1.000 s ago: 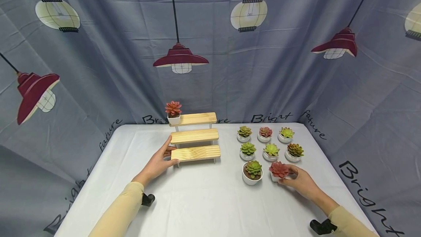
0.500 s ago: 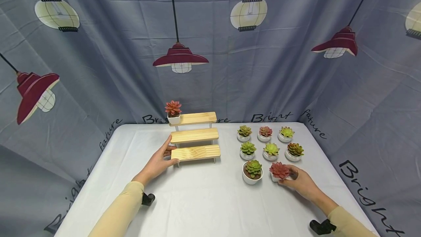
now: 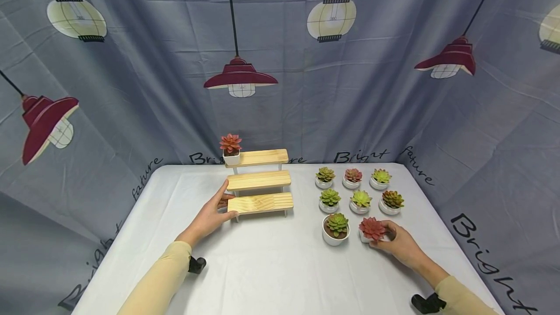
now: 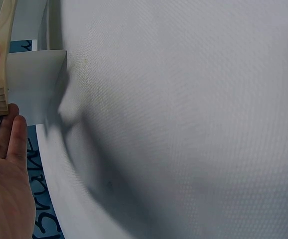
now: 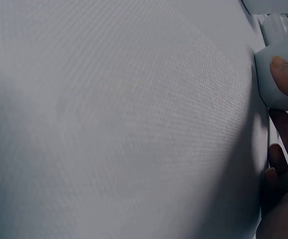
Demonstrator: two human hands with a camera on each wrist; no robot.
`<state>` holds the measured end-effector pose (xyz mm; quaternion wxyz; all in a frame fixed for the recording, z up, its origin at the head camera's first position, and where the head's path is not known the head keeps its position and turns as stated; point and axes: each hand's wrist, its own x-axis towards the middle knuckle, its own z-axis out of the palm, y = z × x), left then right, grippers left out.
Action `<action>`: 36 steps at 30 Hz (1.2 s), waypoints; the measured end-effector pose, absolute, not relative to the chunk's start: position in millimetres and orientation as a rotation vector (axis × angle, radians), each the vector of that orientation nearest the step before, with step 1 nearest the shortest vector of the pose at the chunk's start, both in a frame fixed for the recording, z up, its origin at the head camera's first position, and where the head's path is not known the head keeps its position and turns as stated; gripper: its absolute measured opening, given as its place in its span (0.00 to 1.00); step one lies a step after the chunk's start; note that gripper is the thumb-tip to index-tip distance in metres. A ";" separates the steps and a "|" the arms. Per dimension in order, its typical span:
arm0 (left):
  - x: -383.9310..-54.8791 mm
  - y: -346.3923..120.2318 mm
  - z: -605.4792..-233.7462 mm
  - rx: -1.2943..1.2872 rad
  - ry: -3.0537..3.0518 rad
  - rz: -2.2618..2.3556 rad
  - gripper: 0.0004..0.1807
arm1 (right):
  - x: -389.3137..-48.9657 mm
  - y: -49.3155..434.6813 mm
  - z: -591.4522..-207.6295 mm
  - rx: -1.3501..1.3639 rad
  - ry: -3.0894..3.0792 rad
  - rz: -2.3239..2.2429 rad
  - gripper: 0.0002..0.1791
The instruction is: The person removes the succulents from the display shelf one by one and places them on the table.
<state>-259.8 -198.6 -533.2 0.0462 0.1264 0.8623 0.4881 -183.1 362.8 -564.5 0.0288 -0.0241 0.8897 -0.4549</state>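
A three-tier wooden stand (image 3: 260, 202) with pale plank steps stands at the table's left centre. My left hand (image 3: 211, 218) holds its left end, thumb at the bottom step's front corner and one finger reaching the middle step. The left wrist view shows the thumb on the plank (image 4: 0, 69) and the fingertips (image 4: 18, 124) by its end. At the right, my right hand (image 3: 400, 243) pinches the white pot (image 5: 278, 74) of a red succulent (image 3: 372, 228), upright at table level. A second red succulent (image 3: 230, 145) in a white pot occupies the top step's left end.
Left of the held pot is a green succulent (image 3: 337, 225) in a round white pot. Several small potted succulents stand in two rows behind, among them a lime one (image 3: 361, 199) and a dark one (image 3: 392, 200). A printed grey curtain (image 3: 280, 111) borders the white table (image 3: 271, 266).
The red succulent in my right hand has shifted very slightly to the right and toward me. My left hand and the wooden stand stay where they were.
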 end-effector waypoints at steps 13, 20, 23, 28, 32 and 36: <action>-260.7 -197.9 -532.1 0.408 2.637 1.493 0.59 | -182.6 363.8 -566.6 -0.077 2.752 -1.398 0.34; -260.4 -196.6 -531.1 0.390 2.629 1.480 0.59 | -178.6 369.6 -560.6 -0.120 2.766 -1.308 0.41; -260.8 -196.7 -531.1 0.386 2.626 1.485 0.60 | -175.7 375.6 -554.8 -0.122 2.771 -1.270 0.41; -261.6 -197.9 -531.7 0.391 2.628 1.481 0.60 | -170.6 387.5 -542.1 -0.118 2.831 -1.205 0.35; -260.9 -199.3 -532.1 0.380 2.624 1.485 0.60 | -170.2 396.6 -527.7 -0.167 2.919 -1.185 0.31; -259.7 -200.2 -532.0 0.377 2.616 1.487 0.60 | -173.5 402.5 -509.4 -0.210 3.025 -1.173 0.27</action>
